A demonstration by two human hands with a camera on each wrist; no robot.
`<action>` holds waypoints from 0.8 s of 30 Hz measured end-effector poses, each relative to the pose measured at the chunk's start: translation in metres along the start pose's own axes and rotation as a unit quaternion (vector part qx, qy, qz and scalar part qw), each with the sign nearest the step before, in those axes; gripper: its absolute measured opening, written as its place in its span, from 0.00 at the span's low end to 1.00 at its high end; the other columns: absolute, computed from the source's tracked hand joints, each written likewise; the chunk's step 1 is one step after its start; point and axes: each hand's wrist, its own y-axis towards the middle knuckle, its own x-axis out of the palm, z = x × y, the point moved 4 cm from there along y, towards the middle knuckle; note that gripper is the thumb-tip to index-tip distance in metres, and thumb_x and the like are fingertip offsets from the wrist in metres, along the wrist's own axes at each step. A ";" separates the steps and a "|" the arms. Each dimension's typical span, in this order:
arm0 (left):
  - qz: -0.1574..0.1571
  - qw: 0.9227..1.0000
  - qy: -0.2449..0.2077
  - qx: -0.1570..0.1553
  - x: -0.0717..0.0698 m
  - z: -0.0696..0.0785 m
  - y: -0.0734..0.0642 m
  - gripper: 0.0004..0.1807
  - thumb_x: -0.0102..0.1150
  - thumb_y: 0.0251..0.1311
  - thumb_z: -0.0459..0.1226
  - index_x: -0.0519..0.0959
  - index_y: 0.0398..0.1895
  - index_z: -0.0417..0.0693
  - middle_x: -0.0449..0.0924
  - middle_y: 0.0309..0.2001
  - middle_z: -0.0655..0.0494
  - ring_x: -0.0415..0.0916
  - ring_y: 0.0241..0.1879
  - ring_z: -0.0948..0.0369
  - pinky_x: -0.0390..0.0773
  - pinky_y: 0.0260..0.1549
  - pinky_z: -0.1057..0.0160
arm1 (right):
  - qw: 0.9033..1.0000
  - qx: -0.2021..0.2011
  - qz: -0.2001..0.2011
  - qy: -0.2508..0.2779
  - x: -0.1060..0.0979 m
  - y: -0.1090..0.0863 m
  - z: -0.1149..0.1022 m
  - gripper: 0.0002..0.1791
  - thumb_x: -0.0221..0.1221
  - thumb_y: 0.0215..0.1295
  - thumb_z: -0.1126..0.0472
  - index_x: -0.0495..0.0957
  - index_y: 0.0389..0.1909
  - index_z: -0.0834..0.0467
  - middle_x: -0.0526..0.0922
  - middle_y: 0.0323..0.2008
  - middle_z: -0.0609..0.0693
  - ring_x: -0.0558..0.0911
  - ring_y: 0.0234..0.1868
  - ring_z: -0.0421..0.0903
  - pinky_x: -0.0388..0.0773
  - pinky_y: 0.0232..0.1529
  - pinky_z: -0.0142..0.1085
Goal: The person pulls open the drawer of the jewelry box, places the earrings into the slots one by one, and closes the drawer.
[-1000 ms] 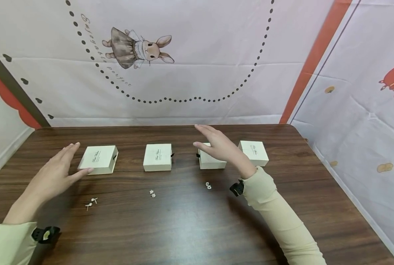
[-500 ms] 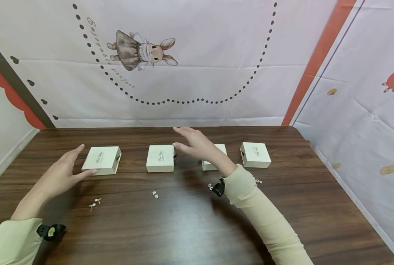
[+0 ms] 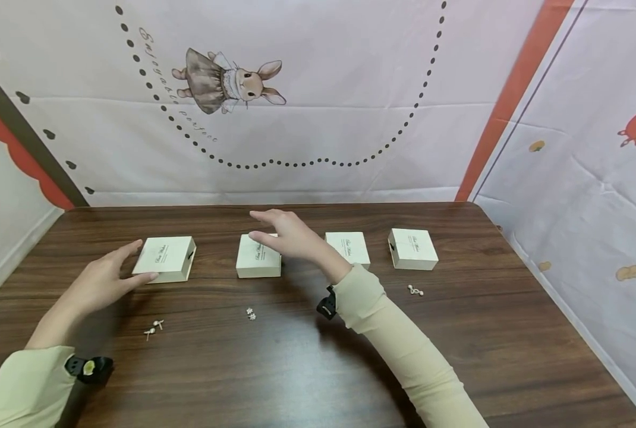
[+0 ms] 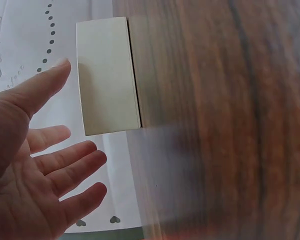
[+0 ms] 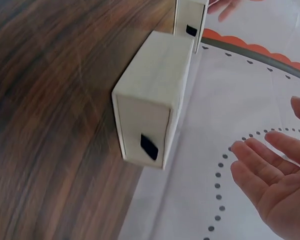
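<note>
My left hand (image 3: 95,285) has its fingers spread beside the leftmost cream box (image 3: 168,255), thumb overlapping the box's near left corner. In the left wrist view the fingers (image 4: 75,175) stay apart from that box (image 4: 107,75), holding nothing. My right hand (image 3: 293,238) hovers over the second box (image 3: 258,266), partly covering its printed lid. The right wrist view shows this hand (image 5: 280,170) with relaxed fingers and an unfilled palm. Below it, a box (image 5: 150,75) has a black ribbon tab (image 5: 149,147) on its end. Pearl-like stud earrings (image 3: 153,329) lie before the leftmost box.
Two more boxes stand to the right, the third (image 3: 348,246) partly behind my forearm and the fourth (image 3: 413,249) beyond it. Small flower-shaped earrings (image 3: 251,314) and another small pair (image 3: 415,290) lie on the brown table (image 3: 243,380). A printed cloth (image 3: 339,71) hangs behind.
My right hand has swept left from above the third box to above the second, uncovering the small pair at right. My left hand has shifted slightly right. The boxes keep their places.
</note>
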 end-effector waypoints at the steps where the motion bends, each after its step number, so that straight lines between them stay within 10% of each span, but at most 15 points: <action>1: -0.004 1.000 -0.002 -0.002 0.000 0.000 0.001 0.48 0.55 0.57 0.55 0.49 0.66 0.28 0.58 0.57 0.22 0.56 0.54 0.29 0.60 0.44 0.33 | 1.000 0.001 -0.002 0.007 0.002 0.002 -0.001 0.28 0.49 0.67 0.50 0.62 0.65 0.57 0.69 0.61 0.53 0.69 0.60 0.44 0.63 0.59 0.34; 24: -0.030 0.999 0.002 -0.018 0.004 -0.006 0.007 0.44 0.50 0.60 0.56 0.53 0.66 0.31 0.62 0.54 0.22 0.61 0.51 0.29 0.64 0.42 0.35 | 0.988 0.054 -0.045 0.134 0.052 0.051 -0.023 0.20 0.51 0.67 0.54 0.73 0.57 0.57 0.79 0.50 0.49 0.78 0.48 0.39 0.72 0.41 0.24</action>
